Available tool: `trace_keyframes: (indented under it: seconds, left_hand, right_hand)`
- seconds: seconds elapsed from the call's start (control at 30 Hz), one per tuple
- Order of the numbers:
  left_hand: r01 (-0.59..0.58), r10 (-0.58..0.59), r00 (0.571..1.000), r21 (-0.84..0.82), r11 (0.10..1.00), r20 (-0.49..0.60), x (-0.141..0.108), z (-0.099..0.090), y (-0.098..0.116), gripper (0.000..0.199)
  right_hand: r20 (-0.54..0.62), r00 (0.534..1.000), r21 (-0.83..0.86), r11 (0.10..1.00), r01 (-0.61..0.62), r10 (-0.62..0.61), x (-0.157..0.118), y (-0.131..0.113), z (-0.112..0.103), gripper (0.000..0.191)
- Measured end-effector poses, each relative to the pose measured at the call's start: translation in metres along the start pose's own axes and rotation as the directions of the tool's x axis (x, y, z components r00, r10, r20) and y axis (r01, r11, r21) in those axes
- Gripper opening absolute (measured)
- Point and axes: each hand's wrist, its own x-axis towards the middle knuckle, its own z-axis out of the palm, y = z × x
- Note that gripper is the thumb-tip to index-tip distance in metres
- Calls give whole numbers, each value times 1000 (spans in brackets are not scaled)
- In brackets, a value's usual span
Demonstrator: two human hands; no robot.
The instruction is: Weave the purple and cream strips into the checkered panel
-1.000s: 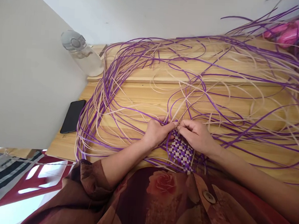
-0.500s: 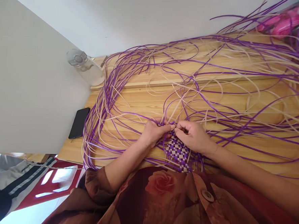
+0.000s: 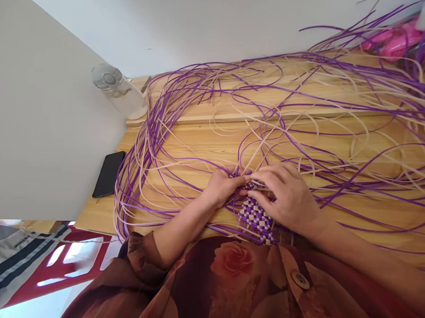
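In the head view, from the left, a flat black phone [image 3: 109, 174] and a clear bottle with a grey lid [image 3: 124, 96] rest by the wall on the pale wooden worktop [image 3: 195, 141], beside long looping purple and cream flat strands [image 3: 153, 119]. The left hand [image 3: 220, 188] pinches the upper edge of the small purple-and-cream checkered woven piece [image 3: 257, 219], which lies between the hands, close to the person's body. The main change is at the right hand [image 3: 292, 200]: its grip was closed near the left fingertips and has now spread, thumb apart from the fingers, over the top of the weave. Whether a fingertip bears on a single strand, I cannot tell. This seems to leave the left grip as the main hold on the crossings while the right handles the strands. Far right, pink plastic-wrapped bundles [image 3: 399, 43] lie behind more strands.
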Motion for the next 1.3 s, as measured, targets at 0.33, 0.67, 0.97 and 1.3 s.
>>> trace_keyframes:
  seconds: [0.33,0.67,0.97,1.3]
  left_hand:
    - [-58,58,998,9,998,14,1,-6,0,23]
    - [17,-16,1000,-81,997,17,-4,-4,6,33]
    - [44,-48,996,-43,998,-77,-6,4,7,29]
    - [80,-85,996,-126,989,-38,-4,0,9,27]
  right_hand:
    - [77,983,222,964,149,-169,25,-12,-1,14]
    - [266,849,382,759,-528,457,29,24,17,20]
    - [30,878,90,873,-479,478,43,21,-68,16]
    - [316,929,-3,979,-202,192,6,14,-31,20]
